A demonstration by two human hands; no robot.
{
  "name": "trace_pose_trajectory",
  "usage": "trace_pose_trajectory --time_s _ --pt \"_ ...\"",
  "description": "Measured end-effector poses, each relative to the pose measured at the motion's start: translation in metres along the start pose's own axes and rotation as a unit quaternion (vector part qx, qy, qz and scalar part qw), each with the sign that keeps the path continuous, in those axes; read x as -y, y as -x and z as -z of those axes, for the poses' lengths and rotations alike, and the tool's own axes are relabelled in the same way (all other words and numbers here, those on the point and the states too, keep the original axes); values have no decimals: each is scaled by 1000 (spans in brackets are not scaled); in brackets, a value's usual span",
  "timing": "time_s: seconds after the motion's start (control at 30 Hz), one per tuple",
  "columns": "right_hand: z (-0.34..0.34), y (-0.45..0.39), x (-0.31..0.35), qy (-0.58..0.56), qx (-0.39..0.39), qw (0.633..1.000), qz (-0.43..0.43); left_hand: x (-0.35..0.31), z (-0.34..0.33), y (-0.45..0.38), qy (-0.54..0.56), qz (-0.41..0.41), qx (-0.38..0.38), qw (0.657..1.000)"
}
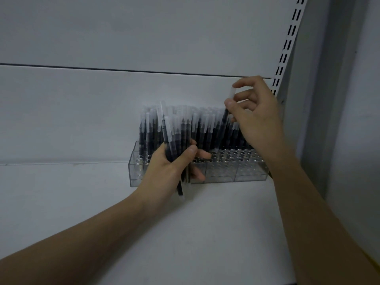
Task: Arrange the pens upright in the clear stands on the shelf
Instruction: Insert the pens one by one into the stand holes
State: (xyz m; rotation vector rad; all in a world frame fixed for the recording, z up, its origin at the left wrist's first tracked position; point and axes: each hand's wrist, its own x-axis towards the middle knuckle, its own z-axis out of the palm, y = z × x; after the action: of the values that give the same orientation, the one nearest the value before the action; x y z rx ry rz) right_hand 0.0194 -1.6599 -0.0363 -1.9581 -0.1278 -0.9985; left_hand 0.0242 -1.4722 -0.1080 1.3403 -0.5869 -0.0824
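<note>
Clear stands (248,173) sit in a row on the white shelf (72,202) against the back panel. Several dark pens with frosted caps (207,128) stand upright in the rear holes; the front holes on the right are bare. My left hand (170,167) grips a bundle of pens (169,140) in front of the stands, their ends sticking out below my palm. My right hand (253,112) pinches a single pen (227,112) near its frosted cap, tilted over the right stand with its lower end among the standing pens.
A slotted metal upright (287,44) runs up the right side of the shelving. A horizontal seam (123,69) crosses the back panel above the pens. A grey wall (353,120) lies to the right of the shelf.
</note>
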Motion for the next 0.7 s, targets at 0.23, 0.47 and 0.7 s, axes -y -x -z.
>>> trace_pose_trajectory --time_s 0.23,0.47,0.7 --pt "6 0 2 2 27 1000 3 0 -1 0 29 0 -13 1000" --pt "11 -1 4 0 39 999 4 -1 -1 -1 48 2 -27 998" --pt "8 0 -2 39 76 996 -1 0 -1 -1 52 9 -29 998"
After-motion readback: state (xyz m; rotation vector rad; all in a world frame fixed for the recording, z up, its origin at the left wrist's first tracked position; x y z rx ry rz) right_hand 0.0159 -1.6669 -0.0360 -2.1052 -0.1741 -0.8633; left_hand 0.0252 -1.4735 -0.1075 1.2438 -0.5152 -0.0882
